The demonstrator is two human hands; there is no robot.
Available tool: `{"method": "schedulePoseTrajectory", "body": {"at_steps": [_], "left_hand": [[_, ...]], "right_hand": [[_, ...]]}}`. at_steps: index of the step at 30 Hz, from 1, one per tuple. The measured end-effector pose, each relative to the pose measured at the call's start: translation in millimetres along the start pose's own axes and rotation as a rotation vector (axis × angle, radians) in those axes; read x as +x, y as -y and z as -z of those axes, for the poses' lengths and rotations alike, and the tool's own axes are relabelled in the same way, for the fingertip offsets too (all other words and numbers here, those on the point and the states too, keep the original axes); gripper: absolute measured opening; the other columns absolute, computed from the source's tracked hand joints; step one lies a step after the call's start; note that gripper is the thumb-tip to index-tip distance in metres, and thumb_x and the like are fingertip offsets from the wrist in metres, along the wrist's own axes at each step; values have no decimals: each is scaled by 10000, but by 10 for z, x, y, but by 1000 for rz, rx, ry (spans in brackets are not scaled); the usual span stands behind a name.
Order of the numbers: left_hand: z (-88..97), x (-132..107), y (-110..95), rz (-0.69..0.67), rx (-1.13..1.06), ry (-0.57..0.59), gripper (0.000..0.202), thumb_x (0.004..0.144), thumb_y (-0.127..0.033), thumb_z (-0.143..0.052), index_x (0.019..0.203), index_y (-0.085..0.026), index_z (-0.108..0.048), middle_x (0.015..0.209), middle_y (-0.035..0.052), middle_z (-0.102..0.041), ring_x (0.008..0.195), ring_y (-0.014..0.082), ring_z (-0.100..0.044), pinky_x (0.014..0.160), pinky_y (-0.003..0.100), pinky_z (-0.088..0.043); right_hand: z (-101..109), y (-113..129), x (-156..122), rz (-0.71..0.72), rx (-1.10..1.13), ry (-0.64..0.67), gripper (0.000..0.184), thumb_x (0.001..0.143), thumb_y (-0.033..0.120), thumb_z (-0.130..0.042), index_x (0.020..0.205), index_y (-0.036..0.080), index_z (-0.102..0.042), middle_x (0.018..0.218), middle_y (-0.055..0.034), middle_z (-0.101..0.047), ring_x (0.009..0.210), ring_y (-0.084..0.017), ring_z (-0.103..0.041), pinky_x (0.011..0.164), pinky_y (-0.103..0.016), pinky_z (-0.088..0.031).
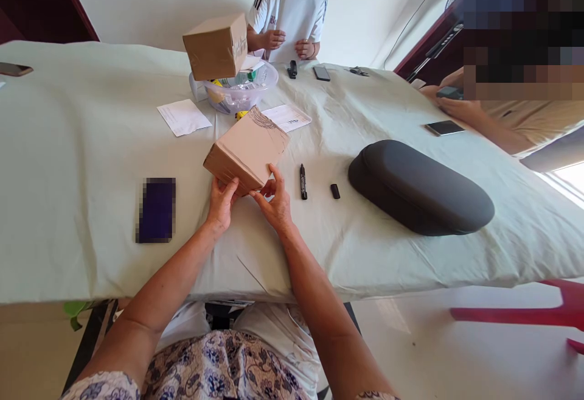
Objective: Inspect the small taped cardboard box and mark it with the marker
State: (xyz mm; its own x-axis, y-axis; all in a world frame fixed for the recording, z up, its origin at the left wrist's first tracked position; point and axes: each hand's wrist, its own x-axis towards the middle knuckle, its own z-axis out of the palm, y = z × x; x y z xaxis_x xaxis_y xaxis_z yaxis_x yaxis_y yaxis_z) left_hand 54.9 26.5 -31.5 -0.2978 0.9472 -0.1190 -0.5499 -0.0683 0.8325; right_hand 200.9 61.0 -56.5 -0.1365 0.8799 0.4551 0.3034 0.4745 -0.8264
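Observation:
A small brown cardboard box (pixel 249 147) is held tilted between my two hands over the table. My left hand (pixel 222 204) grips its near left edge, thumb on the side facing me. At the near right corner, my right hand (pixel 275 201) pinches the box with thumb and fingers. Dark scribbled lines mark the far right part of its top. Just right of my right hand lies an uncapped black marker (pixel 303 182). Its black cap (pixel 335 191) sits apart, farther right.
A larger cardboard box (pixel 214 47) rests on a clear plastic basin (pixel 235 98) with packets inside. White papers (pixel 184 117) lie near it. A big dark case (pixel 420 187) stands at right, a pixelated dark object (pixel 156 210) at left. Two people sit around the table (pixel 114 126).

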Motion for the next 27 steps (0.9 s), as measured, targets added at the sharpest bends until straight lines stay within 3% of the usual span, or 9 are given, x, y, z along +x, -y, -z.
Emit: {"method": "schedulePoseTrajectory", "body": {"at_steps": [5, 10, 12, 21, 27], "left_hand": [[19, 9, 8, -75, 24, -3, 830, 668, -542, -863, 1341, -278, -455, 1385, 87, -619, 1393, 273, -510, 1121, 392, -450], [35, -13, -17, -110, 91, 0, 1142, 665, -550, -871, 1538, -325, -170, 1460, 113, -548, 1405, 253, -497, 1157, 398, -421], [42, -25, -19, -124, 145, 13, 1191, 662, -535, -879, 1560, -336, -123, 1521, 122, -481, 1436, 258, -461, 1173, 405, -408], [104, -44, 40, -171, 355, 29, 1240, 655, -448, -906, 1589, -355, -96, 1624, 116, -339, 1525, 290, -324, 1242, 465, -304], [86, -37, -76, -179, 388, 7, 1128, 707, -425, -854, 1596, -326, -167, 1651, 91, -300, 1531, 292, -305, 1250, 438, -292]], "right_hand": [[-9, -12, -7, -16, 66, 6, 678, 892, 572, -630, 1456, 236, -461, 783, 13, -649, 679, -126, -605, 658, -276, -515], [-24, 18, -23, 3, 96, 84, 634, 923, 572, -589, 1452, 245, -470, 745, 24, -630, 630, -119, -574, 647, -277, -509], [-23, 30, -24, 7, 114, 102, 633, 917, 583, -596, 1438, 246, -474, 736, 29, -627, 631, -118, -574, 649, -274, -511], [-35, 38, -13, -6, 165, 27, 579, 822, 614, -705, 1225, 238, -527, 696, 49, -627, 601, -106, -562, 577, -237, -465], [-16, 34, 0, -35, 118, 17, 586, 834, 616, -689, 1254, 236, -541, 741, 30, -634, 613, -114, -575, 616, -268, -498]]}}
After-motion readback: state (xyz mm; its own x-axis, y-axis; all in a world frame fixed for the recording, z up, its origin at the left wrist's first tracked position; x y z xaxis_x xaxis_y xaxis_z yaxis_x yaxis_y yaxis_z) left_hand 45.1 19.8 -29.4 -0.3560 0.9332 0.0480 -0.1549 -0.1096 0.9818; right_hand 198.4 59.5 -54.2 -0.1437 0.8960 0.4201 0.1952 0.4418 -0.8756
